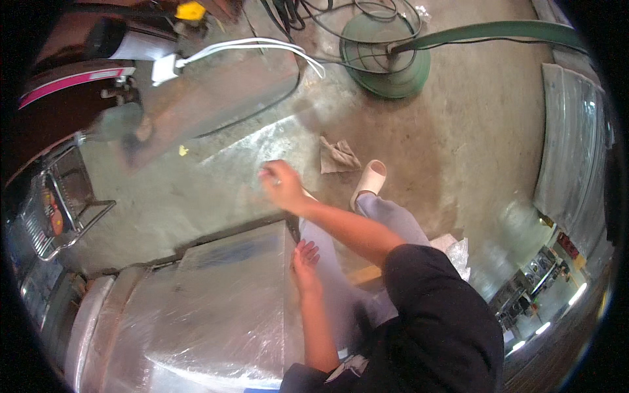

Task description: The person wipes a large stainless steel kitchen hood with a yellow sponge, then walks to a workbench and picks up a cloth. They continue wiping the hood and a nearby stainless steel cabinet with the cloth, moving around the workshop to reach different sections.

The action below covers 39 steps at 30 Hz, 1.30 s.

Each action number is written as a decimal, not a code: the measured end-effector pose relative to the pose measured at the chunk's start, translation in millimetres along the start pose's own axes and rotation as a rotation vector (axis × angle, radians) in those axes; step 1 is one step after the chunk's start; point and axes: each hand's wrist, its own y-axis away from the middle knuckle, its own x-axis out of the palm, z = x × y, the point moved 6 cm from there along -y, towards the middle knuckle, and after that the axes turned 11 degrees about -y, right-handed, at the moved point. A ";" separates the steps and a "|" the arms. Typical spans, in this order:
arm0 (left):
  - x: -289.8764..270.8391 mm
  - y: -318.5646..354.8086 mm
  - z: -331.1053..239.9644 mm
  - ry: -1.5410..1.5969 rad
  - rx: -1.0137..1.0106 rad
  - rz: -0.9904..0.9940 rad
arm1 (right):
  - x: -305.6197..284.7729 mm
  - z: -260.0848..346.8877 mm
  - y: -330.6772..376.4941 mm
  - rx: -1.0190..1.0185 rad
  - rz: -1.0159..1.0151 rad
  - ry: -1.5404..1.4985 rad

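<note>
My right hand [285,188] reaches out over the floor with its fingers curled together, slightly blurred by motion. Whatever the fingers may pinch is too small and smeared to name. Lower down, my left hand [306,261] is beside the edge of a large box-like stack wrapped in clear plastic film [229,295]. Its fingers are loosely bent and apart, with nothing visible in them. Whether this hand touches the wrapped stack, I cannot tell.
A crumpled brown cloth [339,156] lies on the floor by my pale slipper [370,177]. A round green stand base [385,56] with loose black cables stands beyond. At left are a metal-framed chair [78,196] and a white plug with cables [165,69]. Plastic-wrapped sheets [570,137] stand at right.
</note>
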 end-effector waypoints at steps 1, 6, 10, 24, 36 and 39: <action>7.9 -10.1 15.5 -0.025 0.001 0.019 | -40.4 -53.6 18.6 0.127 -0.073 0.199; 45.1 -48.7 75.9 -0.228 -0.103 0.044 | -209.5 -291.0 65.2 0.886 -0.464 0.562; 62.1 -55.5 71.6 -0.217 -0.044 0.107 | -256.0 -356.9 35.1 0.746 -0.467 0.691; 76.2 -43.7 50.4 -0.229 0.015 0.151 | -234.2 -299.7 3.4 0.200 -0.180 0.684; 71.2 -42.5 60.8 -0.232 -0.021 0.170 | -196.8 -349.2 -38.3 0.147 -0.063 0.850; 70.7 -42.4 63.2 -0.256 -0.006 0.158 | -187.9 -356.1 -39.9 0.174 -0.076 0.889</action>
